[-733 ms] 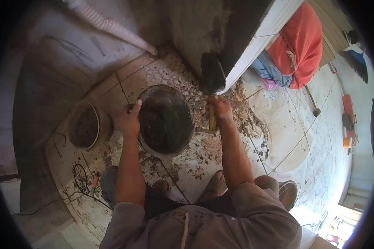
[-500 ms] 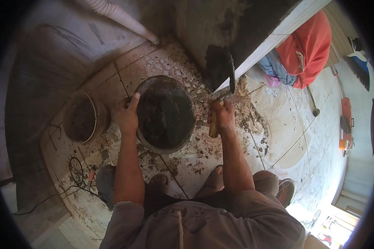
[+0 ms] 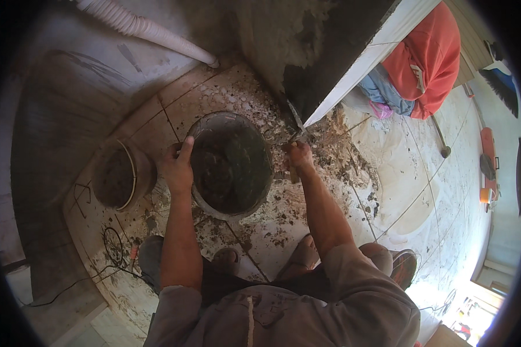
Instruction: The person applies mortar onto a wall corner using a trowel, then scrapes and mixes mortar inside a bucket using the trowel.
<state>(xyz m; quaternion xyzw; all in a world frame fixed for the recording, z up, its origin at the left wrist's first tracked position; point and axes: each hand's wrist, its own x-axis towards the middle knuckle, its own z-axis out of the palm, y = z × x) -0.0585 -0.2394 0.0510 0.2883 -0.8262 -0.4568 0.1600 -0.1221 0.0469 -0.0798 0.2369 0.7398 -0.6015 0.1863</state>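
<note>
Two hands work at a mortar bucket [image 3: 231, 165] lying between them on the floor. Left hand [image 3: 178, 168] clasps its rim; right hand [image 3: 298, 157] is closed around a trowel [image 3: 294, 124] touching the plastered wall [image 3: 324, 58] just beyond.

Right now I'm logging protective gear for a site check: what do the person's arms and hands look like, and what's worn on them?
Both forearms are bare. The left hand and right hand wear no gloves, rings or watch that I can make out. Short greyish-brown sleeves end near the elbows, the fabric dusty with pale specks.
</note>
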